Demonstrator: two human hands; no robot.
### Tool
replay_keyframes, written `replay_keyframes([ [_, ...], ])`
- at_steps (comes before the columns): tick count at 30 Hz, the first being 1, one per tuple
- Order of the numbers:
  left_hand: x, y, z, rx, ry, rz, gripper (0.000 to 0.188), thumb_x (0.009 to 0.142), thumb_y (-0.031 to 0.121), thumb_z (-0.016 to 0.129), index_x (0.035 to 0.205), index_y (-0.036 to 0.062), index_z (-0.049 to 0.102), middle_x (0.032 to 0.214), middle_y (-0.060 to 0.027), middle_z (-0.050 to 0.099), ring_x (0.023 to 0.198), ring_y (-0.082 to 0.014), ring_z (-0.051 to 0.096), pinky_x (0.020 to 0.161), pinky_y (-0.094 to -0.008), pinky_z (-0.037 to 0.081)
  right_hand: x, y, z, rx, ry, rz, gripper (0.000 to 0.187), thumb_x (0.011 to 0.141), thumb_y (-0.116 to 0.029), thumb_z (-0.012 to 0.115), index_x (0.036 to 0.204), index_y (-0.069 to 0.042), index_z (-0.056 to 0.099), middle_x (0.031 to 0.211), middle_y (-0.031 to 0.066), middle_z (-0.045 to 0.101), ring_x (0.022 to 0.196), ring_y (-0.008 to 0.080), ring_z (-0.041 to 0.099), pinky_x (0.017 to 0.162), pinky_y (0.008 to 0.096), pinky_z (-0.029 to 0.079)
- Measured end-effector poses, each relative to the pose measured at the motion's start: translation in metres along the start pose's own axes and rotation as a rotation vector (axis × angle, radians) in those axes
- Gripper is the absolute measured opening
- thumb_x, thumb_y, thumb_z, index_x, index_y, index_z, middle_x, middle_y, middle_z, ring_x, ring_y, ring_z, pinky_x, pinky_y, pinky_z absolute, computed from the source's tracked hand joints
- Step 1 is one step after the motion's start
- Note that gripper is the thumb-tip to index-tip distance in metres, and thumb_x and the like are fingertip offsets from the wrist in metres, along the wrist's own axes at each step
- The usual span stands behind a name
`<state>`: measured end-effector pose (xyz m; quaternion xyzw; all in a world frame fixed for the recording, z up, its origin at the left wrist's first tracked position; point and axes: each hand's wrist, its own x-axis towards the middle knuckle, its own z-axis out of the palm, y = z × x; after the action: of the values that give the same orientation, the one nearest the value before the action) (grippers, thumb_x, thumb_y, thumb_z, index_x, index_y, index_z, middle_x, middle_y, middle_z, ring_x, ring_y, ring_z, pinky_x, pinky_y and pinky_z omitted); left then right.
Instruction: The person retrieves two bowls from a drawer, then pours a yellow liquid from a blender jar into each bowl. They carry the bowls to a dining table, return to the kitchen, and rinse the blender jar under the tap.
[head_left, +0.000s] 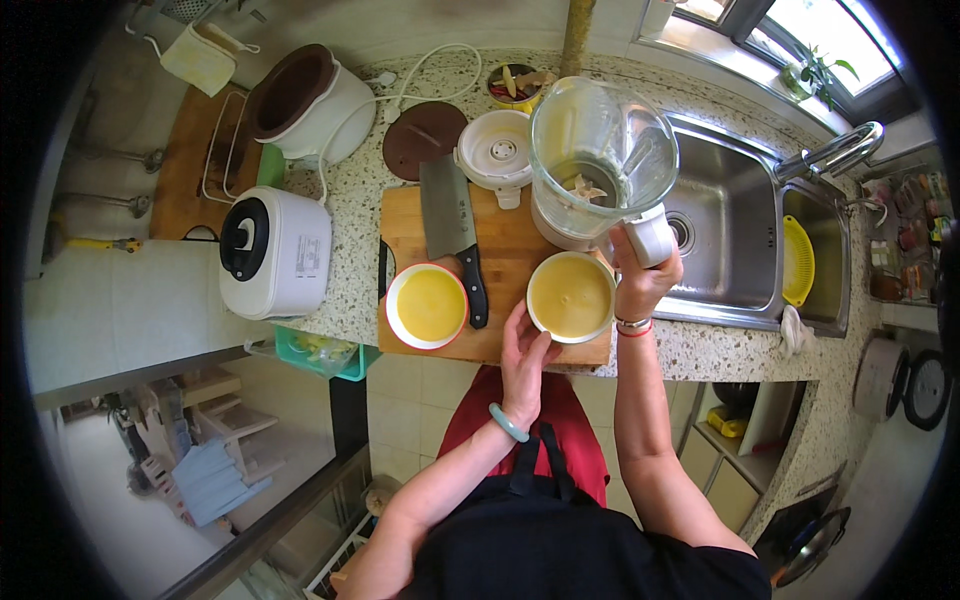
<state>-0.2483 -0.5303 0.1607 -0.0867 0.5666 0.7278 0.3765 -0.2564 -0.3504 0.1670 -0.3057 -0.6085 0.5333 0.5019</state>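
Note:
My right hand is wrapped round the white handle of a clear blender jar. The jar is tilted so its open mouth faces up toward me; pale residue clings near its bottom. My left hand grips the near left side of a bowl of thick yellow liquid, thumb at the rim. That bowl rests on a wooden cutting board. To its left is a white bowl with a red rim, also holding yellow liquid. A cleaver with a black handle lies between and beyond the bowls.
Beyond the board are a white lid-like part, a brown round lid and a small bowl of scraps. A white rice cooker and a white pot stand left. The steel sink with a faucet is right.

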Motion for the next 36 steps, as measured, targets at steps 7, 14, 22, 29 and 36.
replay_keyframes([
  [7, -0.002, -0.006, -0.006, -0.006, 0.011, 0.040, 0.057, 0.094, 0.010, 0.056, 0.146, 0.0132, 0.031, 0.137, -0.0081, 0.044, 0.119, -0.0180, 0.050, 0.093, -0.0340, 0.049, -0.012, -0.003, 0.001, -0.058, -0.010, -0.015, 0.024, 0.073, -0.011, 0.084, 0.080, -0.002, 0.063, 0.068, 0.0030, 0.060, 0.059, 0.0113, 0.052, 0.056, 0.0277, 0.042],
  [14, -0.004, -0.005, -0.008, -0.023, 0.005, 0.049, 0.059, 0.094, 0.010, 0.057, 0.146, 0.0116, 0.031, 0.140, -0.0088, 0.043, 0.121, -0.0186, 0.049, 0.095, -0.0340, 0.047, -0.022, -0.011, 0.004, -0.091, -0.050, -0.007, 0.026, 0.074, -0.012, 0.083, 0.081, -0.002, 0.061, 0.069, 0.0048, 0.061, 0.059, 0.0121, 0.054, 0.057, 0.0283, 0.044],
  [22, 0.001, -0.005, -0.015, -0.009, 0.006, 0.084, 0.052, 0.098, 0.018, 0.053, 0.146, 0.0110, 0.033, 0.141, -0.0089, 0.042, 0.124, -0.0184, 0.046, 0.095, -0.0335, 0.047, -0.021, -0.028, 0.000, -0.100, -0.141, -0.016, 0.024, 0.078, -0.012, 0.080, 0.085, -0.001, 0.060, 0.074, 0.0048, 0.062, 0.065, 0.0125, 0.056, 0.061, 0.0274, 0.045],
  [29, 0.009, -0.010, -0.023, 0.096, 0.000, 0.130, 0.055, 0.102, 0.040, 0.045, 0.148, 0.0111, 0.034, 0.151, -0.0058, 0.032, 0.136, -0.0192, 0.035, 0.094, -0.0352, 0.050, -0.025, -0.027, -0.026, -0.136, -0.298, -0.008, 0.031, 0.090, -0.026, 0.065, 0.105, 0.001, 0.059, 0.099, 0.0114, 0.060, 0.089, 0.0200, 0.057, 0.080, 0.0319, 0.044],
  [36, 0.023, -0.018, -0.025, 0.157, -0.028, 0.149, 0.055, 0.103, 0.039, 0.043, 0.150, 0.0132, 0.032, 0.152, -0.0028, 0.034, 0.131, -0.0152, 0.042, 0.093, -0.0334, 0.050, -0.035, -0.014, -0.064, -0.255, -0.250, 0.110, 0.036, 0.103, -0.027, 0.045, 0.122, 0.000, 0.060, 0.112, 0.0107, 0.060, 0.100, 0.0192, 0.057, 0.090, 0.0316, 0.045],
])
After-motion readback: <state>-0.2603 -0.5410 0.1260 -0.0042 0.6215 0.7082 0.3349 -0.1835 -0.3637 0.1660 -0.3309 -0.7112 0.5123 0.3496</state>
